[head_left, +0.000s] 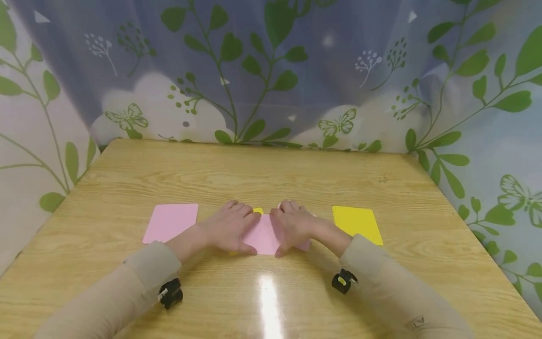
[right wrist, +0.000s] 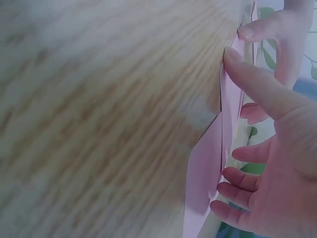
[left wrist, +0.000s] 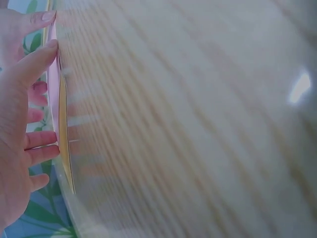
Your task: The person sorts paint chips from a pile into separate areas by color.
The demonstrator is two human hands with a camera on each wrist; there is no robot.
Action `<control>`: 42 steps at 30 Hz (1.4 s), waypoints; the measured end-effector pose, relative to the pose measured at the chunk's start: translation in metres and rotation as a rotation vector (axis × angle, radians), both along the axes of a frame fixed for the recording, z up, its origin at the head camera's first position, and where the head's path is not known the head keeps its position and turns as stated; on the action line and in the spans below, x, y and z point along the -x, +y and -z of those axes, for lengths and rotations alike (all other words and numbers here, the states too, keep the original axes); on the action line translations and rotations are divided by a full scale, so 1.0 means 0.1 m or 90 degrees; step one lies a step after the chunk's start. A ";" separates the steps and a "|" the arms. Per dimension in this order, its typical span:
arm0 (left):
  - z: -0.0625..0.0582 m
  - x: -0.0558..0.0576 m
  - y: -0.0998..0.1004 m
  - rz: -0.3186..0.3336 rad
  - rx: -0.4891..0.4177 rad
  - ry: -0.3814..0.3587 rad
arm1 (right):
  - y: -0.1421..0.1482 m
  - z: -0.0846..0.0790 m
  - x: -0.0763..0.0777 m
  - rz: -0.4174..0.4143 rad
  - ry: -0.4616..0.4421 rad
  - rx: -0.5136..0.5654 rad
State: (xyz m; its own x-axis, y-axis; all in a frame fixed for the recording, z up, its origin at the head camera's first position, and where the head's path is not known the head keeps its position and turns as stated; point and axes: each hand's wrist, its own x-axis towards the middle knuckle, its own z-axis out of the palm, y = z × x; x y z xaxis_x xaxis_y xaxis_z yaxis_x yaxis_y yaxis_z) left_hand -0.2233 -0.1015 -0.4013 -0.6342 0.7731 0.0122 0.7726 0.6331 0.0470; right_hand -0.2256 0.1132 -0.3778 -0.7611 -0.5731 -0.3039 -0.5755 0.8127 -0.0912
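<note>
Both hands rest over a pink card (head_left: 264, 235) at the middle of the table. My left hand (head_left: 228, 227) holds its left part, thumb at the near edge and fingertips toward the far edge. On the right part, my right hand (head_left: 294, 223) grips it the same way, the two thumbs close together. A bit of yellow card (head_left: 257, 210) shows behind the pink one. In the left wrist view, a yellow card (left wrist: 63, 129) slants out under the left fingers. Another pink card (right wrist: 203, 173) sticks out beneath the right hand in the right wrist view.
A pink square card (head_left: 171, 221) lies to the left of the hands. To the right lie yellow square cards (head_left: 359, 223), edges slightly offset. The wooden table (head_left: 262, 174) ends at a leaf-patterned curtain (head_left: 262, 94). Black devices (head_left: 171, 293) are worn at both wrists.
</note>
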 end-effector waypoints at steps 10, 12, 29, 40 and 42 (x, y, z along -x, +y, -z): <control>-0.01 -0.03 0.00 -0.006 -0.007 -0.013 | -0.02 -0.04 0.00 0.027 -0.027 0.005; -0.01 -0.02 0.00 -0.009 -0.004 -0.013 | -0.02 -0.04 0.00 0.027 -0.031 0.003; -0.02 -0.02 -0.01 -0.024 0.006 0.006 | -0.04 -0.08 -0.02 0.019 -0.006 -0.002; 0.02 -0.05 0.00 -0.024 0.009 0.003 | -0.06 -0.04 -0.01 0.035 -0.015 -0.023; 0.02 -0.04 0.01 -0.021 0.009 0.008 | -0.06 -0.06 -0.01 0.039 -0.016 -0.023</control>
